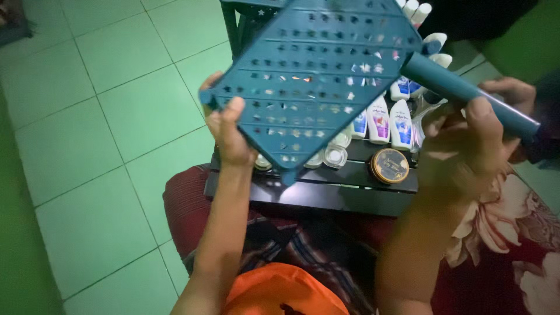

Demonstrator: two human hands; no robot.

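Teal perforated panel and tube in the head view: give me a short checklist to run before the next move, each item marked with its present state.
1. Left hand grips the teal perforated panel at its left edge: ok.
2. Right hand is wrapped around the teal tube: ok.
3. Tube end meets the panel's right corner: ok; whether it is seated or locked: cannot tell.
4. Panel is held up, clear of the white bottles behind it: ok.
5. Round dark tin lies flat on the black shelf, away from both hands: ok.
6. Panel's far top edge is in view: not ok, cut off by the frame.
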